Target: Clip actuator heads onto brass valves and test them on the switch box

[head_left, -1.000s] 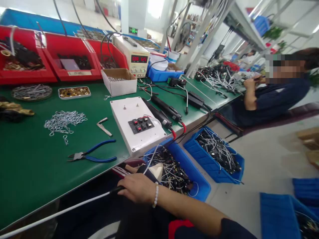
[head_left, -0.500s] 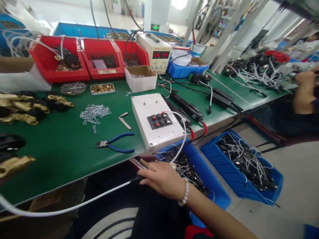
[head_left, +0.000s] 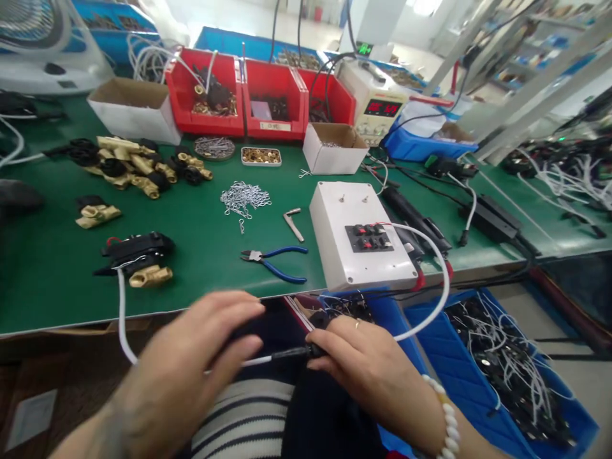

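Note:
My right hand [head_left: 370,360], with a white bead bracelet, is closed around the black cable connector [head_left: 291,353] below the table's front edge. A white cable [head_left: 123,312] runs from that connector behind my left hand [head_left: 191,350] up to a black device [head_left: 141,248] on the table. My left hand, slightly blurred, hovers in front of this cable with thumb and fingers apart. A second white cable [head_left: 444,274] loops from the black terminal block on the white test box [head_left: 329,236] to my right hand; its end is hidden there.
Blue-handled cutting pliers [head_left: 275,261], a bent metal tool [head_left: 292,224] and a pile of metal clips [head_left: 246,196] lie on the green table. Brass fittings [head_left: 129,162] are at left. Red bins [head_left: 275,105] and a power supply [head_left: 377,105] stand behind. Blue bins [head_left: 430,331] with wired parts sit below right.
My left hand has come into view at lower left. The view has swung left, showing the black device and a fan. My right hand still holds the connector.

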Available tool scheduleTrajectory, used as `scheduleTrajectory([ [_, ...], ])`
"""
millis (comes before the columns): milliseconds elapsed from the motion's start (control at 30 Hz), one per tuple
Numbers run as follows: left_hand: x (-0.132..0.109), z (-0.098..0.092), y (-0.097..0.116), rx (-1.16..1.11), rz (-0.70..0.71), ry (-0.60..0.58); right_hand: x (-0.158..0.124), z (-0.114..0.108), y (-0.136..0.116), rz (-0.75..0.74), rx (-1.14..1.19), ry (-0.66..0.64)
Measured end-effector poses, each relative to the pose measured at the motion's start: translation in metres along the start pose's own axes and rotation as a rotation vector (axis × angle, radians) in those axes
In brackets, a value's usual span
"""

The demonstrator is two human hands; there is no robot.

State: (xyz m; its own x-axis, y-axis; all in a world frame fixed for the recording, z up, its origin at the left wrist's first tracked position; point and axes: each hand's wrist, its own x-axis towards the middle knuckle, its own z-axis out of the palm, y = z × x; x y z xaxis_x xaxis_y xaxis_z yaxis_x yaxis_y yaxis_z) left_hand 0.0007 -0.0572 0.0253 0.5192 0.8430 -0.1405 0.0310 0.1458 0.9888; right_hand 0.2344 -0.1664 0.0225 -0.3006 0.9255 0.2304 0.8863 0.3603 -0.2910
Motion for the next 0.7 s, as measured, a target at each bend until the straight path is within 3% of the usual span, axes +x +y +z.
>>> scheduleTrajectory([
  [33,-0.003,0.013,-0.007,0.347,0.189,-0.082,0.002,-0.002,-0.002,-0.010,-0.013,0.010],
  [100,-0.007,0.035,-0.016,0.720,0.478,-0.201,0.007,-0.006,-0.005,-0.039,-0.027,0.027],
  [167,-0.007,0.047,-0.021,0.901,0.590,-0.214,0.009,-0.008,-0.006,-0.069,-0.024,0.034],
  [267,-0.009,0.050,-0.022,0.942,0.623,-0.165,0.010,-0.008,-0.006,-0.116,-0.021,0.055],
  [367,-0.013,0.045,-0.022,0.839,0.548,-0.193,0.010,-0.007,-0.006,-0.158,-0.035,0.084],
  [500,-0.011,0.031,-0.018,0.665,0.152,-0.362,0.009,-0.013,-0.002,-0.199,-0.059,0.098],
  [600,-0.009,0.017,-0.012,0.585,-0.063,-0.319,0.007,-0.016,0.008,-0.179,-0.085,0.114],
  [633,-0.010,0.013,-0.011,0.581,-0.061,-0.286,0.006,-0.014,0.011,-0.174,-0.074,0.101],
  [700,-0.012,0.013,-0.010,0.563,0.093,-0.249,0.005,-0.005,0.014,-0.152,0.006,0.046],
])
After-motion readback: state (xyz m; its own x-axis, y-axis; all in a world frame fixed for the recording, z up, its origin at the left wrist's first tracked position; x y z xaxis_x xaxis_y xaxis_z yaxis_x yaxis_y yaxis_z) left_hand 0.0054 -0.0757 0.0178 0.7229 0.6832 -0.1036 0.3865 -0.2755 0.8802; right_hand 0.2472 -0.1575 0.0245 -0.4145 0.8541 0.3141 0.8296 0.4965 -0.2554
